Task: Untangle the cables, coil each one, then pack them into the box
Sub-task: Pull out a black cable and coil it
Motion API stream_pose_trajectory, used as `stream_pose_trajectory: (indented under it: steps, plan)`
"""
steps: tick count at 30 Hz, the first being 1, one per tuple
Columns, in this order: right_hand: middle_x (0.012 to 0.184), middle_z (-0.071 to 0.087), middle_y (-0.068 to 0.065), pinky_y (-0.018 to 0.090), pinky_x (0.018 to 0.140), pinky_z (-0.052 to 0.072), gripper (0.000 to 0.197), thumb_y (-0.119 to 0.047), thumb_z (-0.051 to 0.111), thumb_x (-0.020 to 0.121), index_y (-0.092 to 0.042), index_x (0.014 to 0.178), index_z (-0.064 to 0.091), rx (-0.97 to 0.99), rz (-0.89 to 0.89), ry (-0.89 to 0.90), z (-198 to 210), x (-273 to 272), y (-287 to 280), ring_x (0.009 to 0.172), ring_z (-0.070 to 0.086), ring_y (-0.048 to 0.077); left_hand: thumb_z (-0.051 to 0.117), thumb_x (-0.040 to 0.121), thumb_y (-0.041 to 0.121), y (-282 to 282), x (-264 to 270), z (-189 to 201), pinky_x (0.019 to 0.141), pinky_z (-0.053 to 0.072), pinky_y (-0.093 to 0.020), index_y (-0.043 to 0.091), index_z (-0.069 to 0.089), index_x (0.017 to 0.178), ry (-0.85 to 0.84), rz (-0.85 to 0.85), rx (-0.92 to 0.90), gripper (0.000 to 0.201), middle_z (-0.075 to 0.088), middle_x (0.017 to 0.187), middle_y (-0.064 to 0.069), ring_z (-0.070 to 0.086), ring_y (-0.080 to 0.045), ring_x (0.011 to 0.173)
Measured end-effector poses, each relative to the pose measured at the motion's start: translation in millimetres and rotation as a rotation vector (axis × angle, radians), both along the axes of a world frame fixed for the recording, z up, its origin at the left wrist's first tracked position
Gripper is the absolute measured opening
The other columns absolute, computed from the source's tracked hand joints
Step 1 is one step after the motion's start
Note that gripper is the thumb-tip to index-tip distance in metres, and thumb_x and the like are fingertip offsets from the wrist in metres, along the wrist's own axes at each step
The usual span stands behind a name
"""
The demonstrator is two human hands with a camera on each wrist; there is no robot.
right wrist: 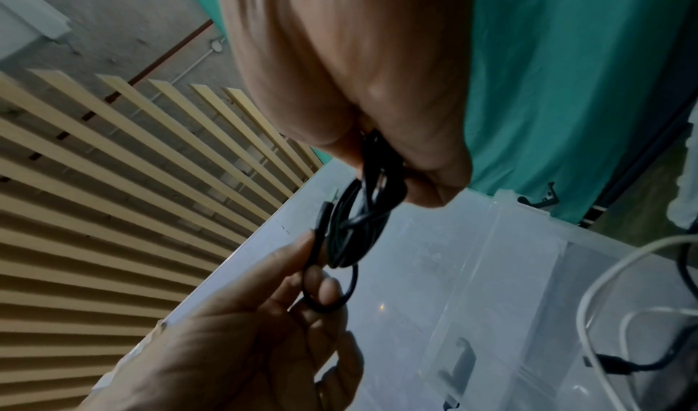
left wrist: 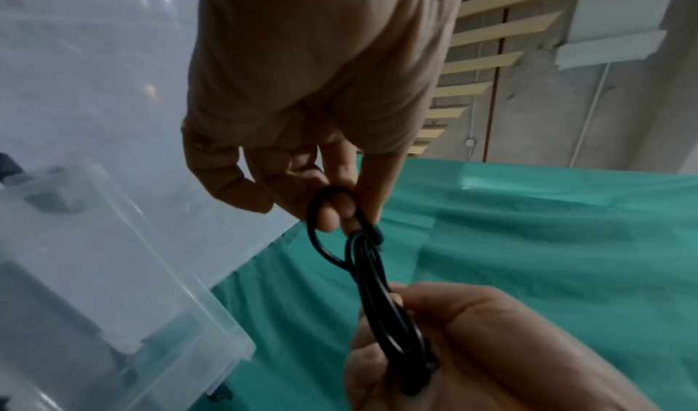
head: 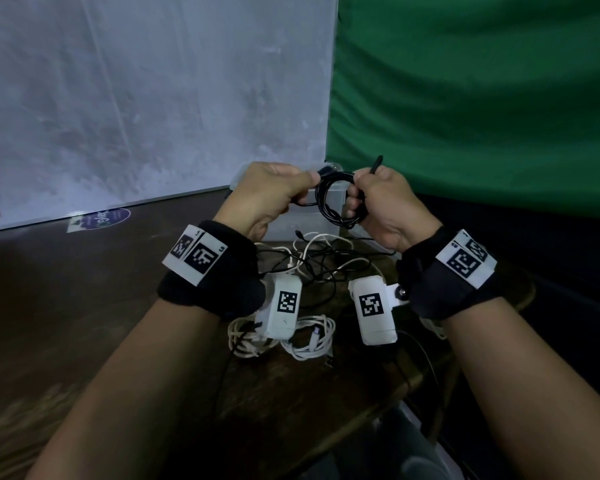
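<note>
Backdrop: grey-white wall panel point(head: 146, 98) on the left, green cloth point(head: 482, 91) on the right, behind a dark brown wooden table point(head: 84, 306).
Coil: black cable wound into a small coil point(head: 338, 199), held in the air between both hands, in front of the box.
Left hand point(head: 267, 197): fingers pinch a loose loop of the black cable.
Right hand point(head: 385, 206): fingers curl round the coil; one cable end sticks up above the fist.
Box: clear plastic box point(head: 291, 223) on the table, partly hidden by the hands.
Clutter: tangled white and black cables point(head: 312, 261) near the box; two coiled white cables point(head: 309, 337) nearer the person, partly behind the wrist cameras.
</note>
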State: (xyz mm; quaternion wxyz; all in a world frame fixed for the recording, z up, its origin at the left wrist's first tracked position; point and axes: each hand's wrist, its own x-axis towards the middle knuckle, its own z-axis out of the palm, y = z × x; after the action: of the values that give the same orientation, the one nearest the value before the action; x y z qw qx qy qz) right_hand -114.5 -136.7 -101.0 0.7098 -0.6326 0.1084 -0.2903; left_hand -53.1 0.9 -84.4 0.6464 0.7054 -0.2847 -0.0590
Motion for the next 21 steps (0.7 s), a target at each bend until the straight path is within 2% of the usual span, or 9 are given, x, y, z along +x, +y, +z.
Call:
stream_pose_trajectory:
  steps: [3, 6, 10, 13, 15, 16, 18, 21]
  plan:
    - [0.066, 0.042, 0.001, 0.025, 0.051, 0.034, 0.020, -0.009, 0.035, 0.099, -0.018, 0.084, 0.042, -0.104, -0.012, 0.024, -1.6, 0.3, 0.6, 0.054, 0.037, 0.011, 0.071, 0.081, 0.011, 2.4, -1.5, 0.6, 0.047, 0.040, -0.010, 0.005, 0.069, 0.073, -0.084, 0.007, 0.014, 0.011, 0.058, 0.050, 0.000, 0.049, -0.004, 0.043]
    - [0.068, 0.045, 0.000, 0.024, 0.052, 0.035, 0.022, -0.009, 0.037, 0.099, -0.021, 0.082, 0.044, -0.194, -0.004, 0.046, -4.3, 2.9, 0.8, 0.057, 0.038, 0.011, 0.074, 0.077, 0.010, 2.6, -2.4, 1.2, 0.057, 0.047, -0.017, 0.003, 0.071, 0.078, -0.136, 0.007, 0.027, 0.008, 0.063, 0.063, -0.010, 0.052, -0.010, 0.051]
    - [0.069, 0.047, 0.001, 0.024, 0.056, 0.035, 0.024, -0.005, 0.038, 0.096, -0.021, 0.079, 0.044, -0.246, -0.001, 0.052, -6.5, 4.8, 0.4, 0.058, 0.038, 0.011, 0.076, 0.076, 0.014, 1.3, -2.0, 0.5, 0.062, 0.045, -0.027, 0.006, 0.070, 0.074, -0.161, 0.033, 0.047, 0.010, 0.065, 0.074, -0.018, 0.052, -0.015, 0.056]
    - [0.070, 0.045, 0.003, 0.024, 0.057, 0.033, 0.025, 0.002, 0.041, 0.091, -0.019, 0.078, 0.043, -0.267, 0.010, 0.059, -7.8, 5.0, 1.6, 0.059, 0.037, 0.011, 0.075, 0.077, 0.013, -0.3, 0.1, 0.1, 0.062, 0.044, -0.030, 0.007, 0.067, 0.071, -0.157, 0.053, 0.069, 0.011, 0.063, 0.067, -0.012, 0.053, -0.017, 0.056]
    - [0.069, 0.043, 0.003, 0.024, 0.056, 0.033, 0.026, 0.006, 0.044, 0.089, -0.018, 0.079, 0.044, -0.293, 0.026, 0.055, -8.0, 3.4, 2.4, 0.058, 0.037, 0.011, 0.071, 0.079, 0.009, 0.1, 1.4, 1.0, 0.057, 0.046, -0.025, 0.008, 0.068, 0.073, -0.125, 0.025, 0.087, 0.007, 0.060, 0.062, -0.006, 0.052, -0.012, 0.050]
    - [0.069, 0.042, 0.003, 0.023, 0.055, 0.033, 0.026, 0.008, 0.045, 0.088, -0.017, 0.079, 0.045, -0.316, 0.036, 0.053, -7.8, 2.2, 2.9, 0.058, 0.037, 0.010, 0.068, 0.081, 0.007, 1.0, 1.3, 1.4, 0.050, 0.044, -0.020, 0.010, 0.068, 0.075, -0.098, 0.007, 0.101, 0.007, 0.059, 0.057, -0.003, 0.051, -0.008, 0.045]
    - [0.068, 0.042, 0.001, 0.019, 0.052, 0.033, 0.028, 0.009, 0.044, 0.089, -0.016, 0.079, 0.045, -0.361, 0.058, 0.042, -7.5, -0.3, 4.5, 0.057, 0.036, 0.009, 0.066, 0.085, 0.011, 3.2, 1.4, 0.7, 0.037, 0.031, -0.013, 0.015, 0.068, 0.080, -0.047, -0.027, 0.154, 0.007, 0.057, 0.050, 0.005, 0.047, -0.002, 0.037]
    - [0.065, 0.040, 0.001, 0.016, 0.049, 0.034, 0.029, 0.010, 0.042, 0.090, -0.016, 0.078, 0.044, -0.381, 0.075, 0.035, -7.1, -1.5, 6.8, 0.055, 0.036, 0.008, 0.067, 0.086, 0.023, 6.1, 2.3, -1.5, 0.039, 0.022, -0.015, 0.019, 0.070, 0.086, 0.006, -0.079, 0.183, 0.005, 0.062, 0.057, 0.010, 0.047, -0.001, 0.040]
